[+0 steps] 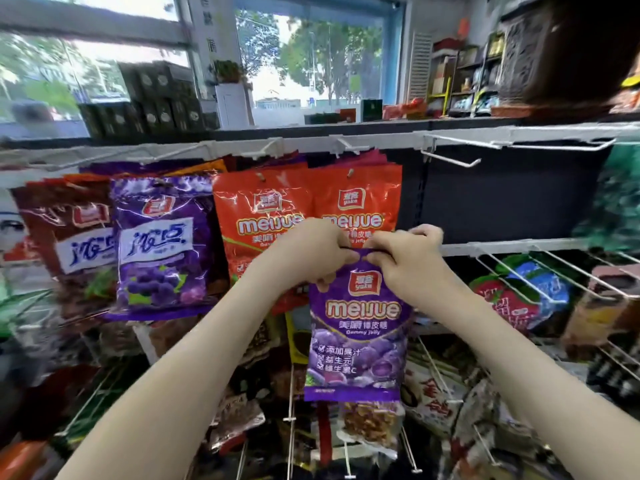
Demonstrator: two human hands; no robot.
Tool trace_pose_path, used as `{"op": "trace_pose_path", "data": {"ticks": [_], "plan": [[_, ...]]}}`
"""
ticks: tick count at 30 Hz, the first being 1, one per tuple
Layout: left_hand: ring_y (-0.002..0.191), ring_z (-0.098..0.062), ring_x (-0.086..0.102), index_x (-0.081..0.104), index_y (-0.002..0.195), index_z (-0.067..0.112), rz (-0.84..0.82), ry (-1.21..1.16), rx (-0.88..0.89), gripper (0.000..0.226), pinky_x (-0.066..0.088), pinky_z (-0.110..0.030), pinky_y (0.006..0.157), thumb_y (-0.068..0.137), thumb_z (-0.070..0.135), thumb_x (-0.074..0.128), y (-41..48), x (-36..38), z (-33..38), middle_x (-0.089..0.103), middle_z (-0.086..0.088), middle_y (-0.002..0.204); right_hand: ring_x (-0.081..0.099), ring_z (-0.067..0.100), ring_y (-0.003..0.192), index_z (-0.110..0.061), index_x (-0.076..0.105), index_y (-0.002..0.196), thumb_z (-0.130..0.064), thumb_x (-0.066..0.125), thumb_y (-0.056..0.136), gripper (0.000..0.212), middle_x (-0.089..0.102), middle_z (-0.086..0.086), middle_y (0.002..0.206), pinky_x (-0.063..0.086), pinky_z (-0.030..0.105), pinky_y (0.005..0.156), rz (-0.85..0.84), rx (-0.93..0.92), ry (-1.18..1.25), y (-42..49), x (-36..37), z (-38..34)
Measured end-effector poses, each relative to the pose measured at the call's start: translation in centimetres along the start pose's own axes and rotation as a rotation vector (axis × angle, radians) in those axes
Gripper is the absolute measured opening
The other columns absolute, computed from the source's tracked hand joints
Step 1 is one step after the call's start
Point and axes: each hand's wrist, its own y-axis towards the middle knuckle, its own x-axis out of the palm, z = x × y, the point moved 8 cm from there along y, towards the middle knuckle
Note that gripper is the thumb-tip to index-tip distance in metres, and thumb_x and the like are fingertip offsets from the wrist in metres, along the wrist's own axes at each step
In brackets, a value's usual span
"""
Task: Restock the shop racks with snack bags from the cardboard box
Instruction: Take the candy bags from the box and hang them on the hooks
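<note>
I hold a purple gummy jelly bag [356,337] upright in front of the rack, below the top row of hooks. My left hand [311,254] pinches its top edge at the left, and my right hand [403,258] pinches the top edge at the right. Directly behind my hands hang two orange bags [360,199] of the same brand on their hooks. To their right a white wire hook [450,157] sticks out with nothing on it. The cardboard box is not in view.
Left of the orange bags hang a purple grape bag [159,244] and a dark red bag [72,237]. Lower rows hold nut and snack bags [367,424] on wire pegs [540,275]. Dark boxes [152,98] line the top shelf by the window.
</note>
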Motion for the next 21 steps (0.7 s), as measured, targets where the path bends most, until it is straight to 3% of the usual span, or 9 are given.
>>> {"op": "trace_pose_path", "data": {"ticks": [4, 11, 21], "plan": [[0.043, -0.008, 0.060, 0.053, 0.066, 0.018, 0.231, -0.138, 0.021, 0.033, 0.050, -0.020, 0.047, 0.096, 0.030, 0.050, 0.7, -4.1, -0.2, 0.058, 0.003, 0.046, 0.046, 0.013, 0.101, -0.023, 0.067, 0.098, -0.023, 0.054, 0.093, 0.014, 0.045, -0.008, 0.088, 0.011, 0.031, 0.092, 0.214, 0.013, -0.113, 3.1, -3.2, -1.2], [0.049, -0.011, 0.061, 0.061, 0.081, 0.016, 0.488, -0.291, -0.025, 0.022, 0.051, -0.023, 0.056, 0.095, 0.031, 0.052, 2.6, -7.3, -1.8, 0.065, -0.002, 0.056, 0.034, 0.010, 0.105, -0.021, 0.066, 0.102, -0.029, 0.053, 0.094, 0.017, 0.030, -0.018, 0.075, 0.009, 0.030, 0.094, 0.283, 0.083, -0.007, 8.0, -3.2, -0.5], [0.046, -0.009, 0.062, 0.063, 0.090, 0.019, 0.566, -0.391, -0.013, 0.016, 0.057, -0.031, 0.065, 0.093, 0.032, 0.054, 5.2, -7.4, -2.4, 0.065, 0.001, 0.053, 0.039, 0.020, 0.112, -0.027, 0.064, 0.093, -0.029, 0.054, 0.093, 0.010, 0.050, -0.002, 0.095, 0.011, 0.030, 0.086, 0.307, 0.227, 0.079, 10.4, -2.2, 2.1]]}}
